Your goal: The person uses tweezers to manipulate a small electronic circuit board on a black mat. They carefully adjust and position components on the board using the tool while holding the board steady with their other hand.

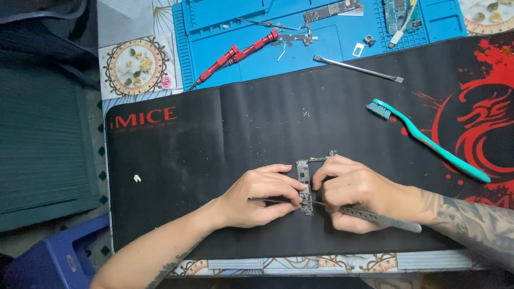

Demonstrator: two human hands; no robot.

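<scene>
Both hands pinch things: the left hand [261,195] holds the little board [305,187] (long, thin), the right hand [356,192] grips tweezers [380,219].

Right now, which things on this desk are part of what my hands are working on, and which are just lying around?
In use: circuit board, left hand, right hand, metal tweezers.

Lying about: teal toothbrush, red screwdriver, metal spudger, second board.

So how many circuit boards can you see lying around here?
3. One narrow circuit board sits on the black mat, held between the left hand and right hand. A second board and a third board lie on the blue mat. Others may sit beyond the frame.
</scene>
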